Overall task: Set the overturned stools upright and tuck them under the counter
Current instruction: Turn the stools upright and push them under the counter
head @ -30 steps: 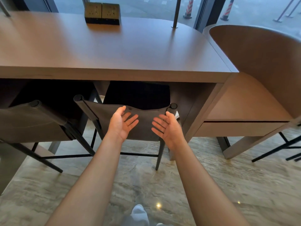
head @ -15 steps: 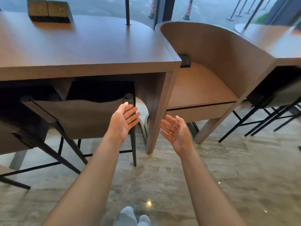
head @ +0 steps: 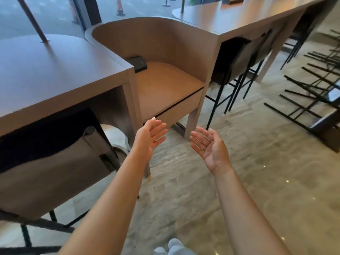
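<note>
The view has swung right, leaving the grey fabric-backed stool (head: 55,173) under the brown wooden table (head: 55,74), while left hand (head: 150,138) and right hand (head: 209,148) hover apart, palms open, empty.

A single head-worn view looks forward and down from standing height, tilted, toward the curved wooden bench (head: 165,78). The bench sits near the middle of the frame, at arm's reach. Left of it runs the near counter (head: 55,70); right of it another counter (head: 248,17) recedes. Below the bench, the stone floor (head: 257,172) fills the lower frame.
</note>
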The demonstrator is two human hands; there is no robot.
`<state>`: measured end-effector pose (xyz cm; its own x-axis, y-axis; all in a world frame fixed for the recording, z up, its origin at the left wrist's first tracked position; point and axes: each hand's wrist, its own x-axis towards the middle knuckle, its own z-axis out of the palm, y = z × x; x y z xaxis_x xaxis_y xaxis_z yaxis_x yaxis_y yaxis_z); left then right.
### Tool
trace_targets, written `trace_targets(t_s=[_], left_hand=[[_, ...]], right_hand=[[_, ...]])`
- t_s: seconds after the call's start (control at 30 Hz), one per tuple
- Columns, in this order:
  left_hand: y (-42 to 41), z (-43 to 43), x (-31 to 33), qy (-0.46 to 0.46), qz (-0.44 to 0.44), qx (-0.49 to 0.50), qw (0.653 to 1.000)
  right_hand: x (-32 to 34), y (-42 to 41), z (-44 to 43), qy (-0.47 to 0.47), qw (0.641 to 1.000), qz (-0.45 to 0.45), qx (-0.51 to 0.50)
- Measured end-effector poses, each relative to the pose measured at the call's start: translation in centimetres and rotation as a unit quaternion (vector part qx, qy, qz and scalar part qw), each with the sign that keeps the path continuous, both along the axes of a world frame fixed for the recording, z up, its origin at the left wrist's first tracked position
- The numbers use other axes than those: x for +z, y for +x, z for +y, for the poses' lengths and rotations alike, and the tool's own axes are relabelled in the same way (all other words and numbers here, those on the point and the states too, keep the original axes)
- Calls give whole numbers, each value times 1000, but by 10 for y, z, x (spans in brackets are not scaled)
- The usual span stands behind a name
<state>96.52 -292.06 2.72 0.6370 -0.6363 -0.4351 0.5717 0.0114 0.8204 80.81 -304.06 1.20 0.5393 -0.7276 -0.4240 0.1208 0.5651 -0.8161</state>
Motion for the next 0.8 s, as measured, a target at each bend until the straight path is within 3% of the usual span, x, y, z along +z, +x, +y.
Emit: trace_targets(t_s=[0.37,0.8], left_hand=[[-79,-83,-1,3,-24,-188,982],[-196,-188,12,-22,-38,-267,963]], right_hand=[[-5,-107,-30,7,981,-13,-193],[8,-231,-98,0,959,-24,-284]])
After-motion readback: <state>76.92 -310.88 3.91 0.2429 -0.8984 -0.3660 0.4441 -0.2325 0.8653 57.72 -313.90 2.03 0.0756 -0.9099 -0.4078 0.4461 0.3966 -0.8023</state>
